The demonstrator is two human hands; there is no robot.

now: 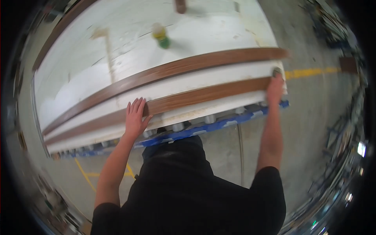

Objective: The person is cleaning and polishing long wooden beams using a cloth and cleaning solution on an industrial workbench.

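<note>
A long brown wood-grain strip (207, 94) lies along the near side of a white-topped table (137, 58). My left hand (135, 117) rests on it left of its middle, palm down with the fingers stretched out. At the strip's right end, my right hand (275, 89) is closed round a small dark object (277, 71), too blurred to name. A second brown strip (164, 68) runs roughly parallel, farther from me, and neither hand touches it.
A yellow and green bottle (161, 37) and a brown cylinder (180, 6) stand farther back on the table. Another brown strip (58, 29) lies along the far left edge. Metal rollers (210, 118) and a blue rail (203, 128) run along the near edge.
</note>
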